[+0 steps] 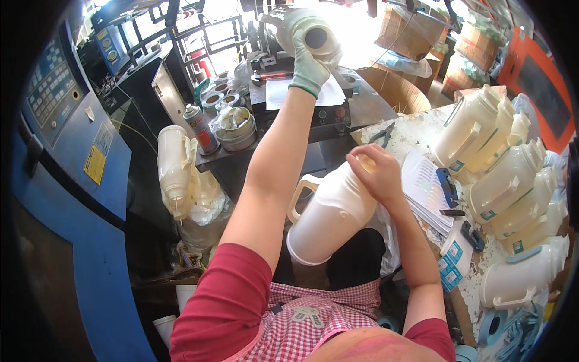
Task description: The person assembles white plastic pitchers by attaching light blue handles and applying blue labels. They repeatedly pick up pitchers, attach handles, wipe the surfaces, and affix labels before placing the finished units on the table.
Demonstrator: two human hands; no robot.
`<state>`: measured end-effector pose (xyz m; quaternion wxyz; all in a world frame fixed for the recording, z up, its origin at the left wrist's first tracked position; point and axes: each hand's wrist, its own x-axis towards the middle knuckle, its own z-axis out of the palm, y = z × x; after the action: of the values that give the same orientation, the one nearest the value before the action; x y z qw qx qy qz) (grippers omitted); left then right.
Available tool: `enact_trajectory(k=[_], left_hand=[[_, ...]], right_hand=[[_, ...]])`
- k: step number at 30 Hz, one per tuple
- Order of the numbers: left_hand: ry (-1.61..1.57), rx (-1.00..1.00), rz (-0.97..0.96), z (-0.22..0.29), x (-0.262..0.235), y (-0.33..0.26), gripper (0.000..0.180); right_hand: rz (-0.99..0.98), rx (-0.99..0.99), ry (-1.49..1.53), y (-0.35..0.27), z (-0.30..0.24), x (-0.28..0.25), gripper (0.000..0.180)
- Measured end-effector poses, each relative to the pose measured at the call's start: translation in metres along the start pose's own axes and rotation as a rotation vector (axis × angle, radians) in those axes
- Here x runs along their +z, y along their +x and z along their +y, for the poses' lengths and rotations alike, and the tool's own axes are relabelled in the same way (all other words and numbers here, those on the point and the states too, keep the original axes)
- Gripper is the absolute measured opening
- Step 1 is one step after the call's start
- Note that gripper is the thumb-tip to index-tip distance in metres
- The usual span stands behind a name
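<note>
My left hand (309, 63), in a pale green glove, reaches far forward and grips a cream plastic jug shell (304, 27) with a dark round opening, up at the machine. My right hand (377, 175) is bare and closed over the top of a second cream jug shell (329, 217), which has a side handle and lies tilted over my lap, its open base toward me.
Several finished cream jugs (500, 163) lie stacked on the worn bench at right, beside a stack of label sheets (425, 187) and pliers (383, 136). A blue machine cabinet (66, 163) fills the left. A spray can (199, 127), metal rings and more jug shells (175, 163) sit ahead left.
</note>
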<state>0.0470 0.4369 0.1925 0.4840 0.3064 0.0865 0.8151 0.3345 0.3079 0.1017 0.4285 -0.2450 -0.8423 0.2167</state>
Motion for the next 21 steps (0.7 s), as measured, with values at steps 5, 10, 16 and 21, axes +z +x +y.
enact_trajectory(k=[5,10,16,21], left_hand=[[-0.032,0.004,-0.02,-0.012,0.003,0.009,0.075],[-0.032,0.166,-0.157,-0.005,0.019,-0.012,0.039],[0.092,0.079,-0.016,-0.007,0.02,-0.013,0.074],[-0.075,-0.052,0.039,-0.003,0.001,-0.005,0.076]], right_hand=[[-0.177,0.207,-0.231,0.055,0.094,0.086,0.058],[-0.37,0.332,-0.474,0.096,0.137,0.143,0.088],[-0.44,0.279,-0.474,0.118,0.155,0.172,0.093],[-0.566,0.436,-0.442,0.122,0.135,0.178,0.099]])
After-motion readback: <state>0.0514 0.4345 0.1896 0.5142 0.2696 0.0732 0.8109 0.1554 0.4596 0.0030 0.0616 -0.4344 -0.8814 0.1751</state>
